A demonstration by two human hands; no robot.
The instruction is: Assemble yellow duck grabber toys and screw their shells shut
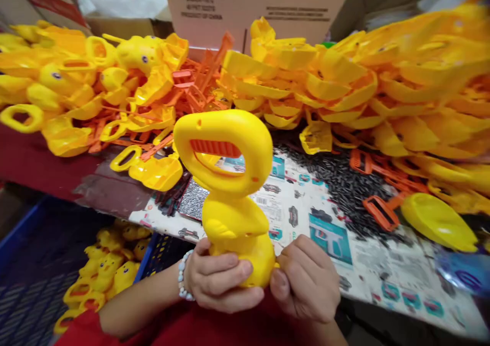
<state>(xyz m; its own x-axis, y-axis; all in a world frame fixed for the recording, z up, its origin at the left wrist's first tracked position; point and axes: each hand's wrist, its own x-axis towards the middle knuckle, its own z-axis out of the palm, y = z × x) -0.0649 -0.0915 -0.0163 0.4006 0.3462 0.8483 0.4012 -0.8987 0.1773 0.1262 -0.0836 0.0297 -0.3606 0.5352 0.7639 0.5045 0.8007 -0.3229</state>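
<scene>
A yellow plastic duck toy point(237, 218) is held up in front of me, its ring-shaped handle on top with an orange ribbed trigger point(216, 147) inside the opening. My left hand point(225, 277), wearing a beaded bracelet point(184, 277), wraps round the lower end of the toy. At the toy's right side, my right hand point(306, 279) is closed, its thumb and fingers pinching a small yellow bit at the toy's edge. What else lies within that fist is hidden.
Yellow duck half-shells pile up at left point(69, 75) and right point(329, 80), with orange trigger parts point(202, 80) between. Small black pieces point(356, 198) are spread over the printed table sheet point(291, 198). A blue crate point(38, 264) at lower left holds duck toys point(111, 264). Cardboard boxes point(252, 9) stand behind.
</scene>
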